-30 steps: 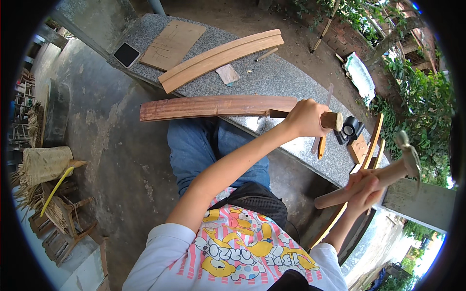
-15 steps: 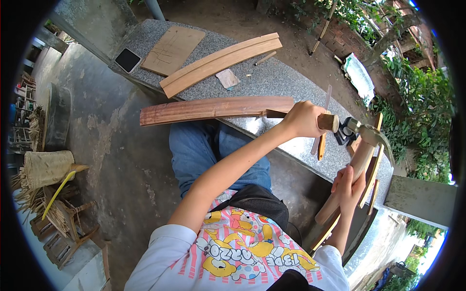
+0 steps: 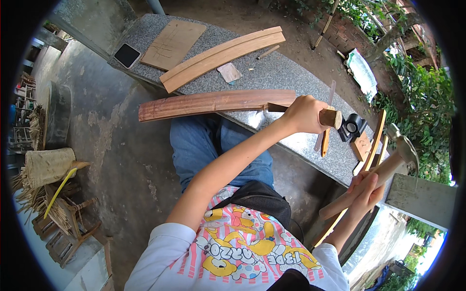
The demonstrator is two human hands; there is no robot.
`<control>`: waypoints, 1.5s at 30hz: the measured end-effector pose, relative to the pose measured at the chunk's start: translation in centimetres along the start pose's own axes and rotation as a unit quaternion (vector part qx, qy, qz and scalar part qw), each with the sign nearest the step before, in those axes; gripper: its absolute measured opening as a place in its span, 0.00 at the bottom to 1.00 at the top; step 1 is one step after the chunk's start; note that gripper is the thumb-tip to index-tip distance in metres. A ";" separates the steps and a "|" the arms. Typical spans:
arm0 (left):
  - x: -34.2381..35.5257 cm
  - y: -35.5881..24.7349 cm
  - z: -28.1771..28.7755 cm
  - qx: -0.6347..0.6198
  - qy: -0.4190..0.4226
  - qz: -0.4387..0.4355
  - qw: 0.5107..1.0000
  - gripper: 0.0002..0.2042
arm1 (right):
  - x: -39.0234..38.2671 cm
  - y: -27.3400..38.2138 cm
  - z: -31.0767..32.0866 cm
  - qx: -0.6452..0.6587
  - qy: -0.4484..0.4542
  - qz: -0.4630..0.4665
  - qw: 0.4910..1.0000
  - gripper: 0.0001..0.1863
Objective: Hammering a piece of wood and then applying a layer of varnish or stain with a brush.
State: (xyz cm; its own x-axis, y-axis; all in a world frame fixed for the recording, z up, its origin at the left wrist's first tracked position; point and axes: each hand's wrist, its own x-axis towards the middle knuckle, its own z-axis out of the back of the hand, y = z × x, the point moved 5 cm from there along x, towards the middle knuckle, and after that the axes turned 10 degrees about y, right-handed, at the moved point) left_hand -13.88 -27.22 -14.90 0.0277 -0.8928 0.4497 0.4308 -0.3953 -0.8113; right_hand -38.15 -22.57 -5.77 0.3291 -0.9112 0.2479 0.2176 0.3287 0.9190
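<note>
My left hand (image 3: 307, 114) is wrapped round the wooden handle of a chisel (image 3: 331, 118), whose butt end sticks out to the right. The chisel's dark blade points left and meets the lower edge of a curved reddish-brown board (image 3: 208, 103) near its right end. That board lies partly on the stone bench, its left end reaching over my lap. On the right, my right hand (image 3: 368, 193) grips a claw hammer (image 3: 386, 170) by its wooden handle, the metal head up and away from the chisel.
On the granite bench (image 3: 272, 72) lie a lighter curved board (image 3: 223, 57), a flat marked board (image 3: 174, 44), a phone-like device (image 3: 127, 56), a folded paper (image 3: 228, 72), a clear ruler (image 3: 332, 92) and a small black device (image 3: 352, 127). Wooden strips (image 3: 377, 136) lie at right.
The hammer has swung right, away from the chisel's butt, with my right hand. My left hand and the chisel keep nearly the same place against the board.
</note>
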 end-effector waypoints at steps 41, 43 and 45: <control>-1.9 0.3 0.3 0.032 0.020 -0.076 0.996 0.12 | -5.0 -5.5 -5.4 -0.019 0.089 -0.142 0.986 0.13; -2.2 0.5 0.8 0.040 0.023 -0.084 0.995 0.12 | -4.8 -4.8 -3.8 -0.032 0.073 -0.122 0.989 0.14; -2.1 0.5 1.1 0.041 0.025 -0.075 0.996 0.12 | -5.0 -3.1 -2.9 0.009 0.023 -0.071 0.997 0.15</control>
State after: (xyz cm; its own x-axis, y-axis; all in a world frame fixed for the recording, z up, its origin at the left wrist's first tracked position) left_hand -12.80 -25.29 -15.83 -0.0870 -0.8355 0.5425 0.4988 -0.5080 -0.7023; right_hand -37.83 -18.36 -10.77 0.3381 -0.9356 0.1015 0.2477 0.1926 0.9495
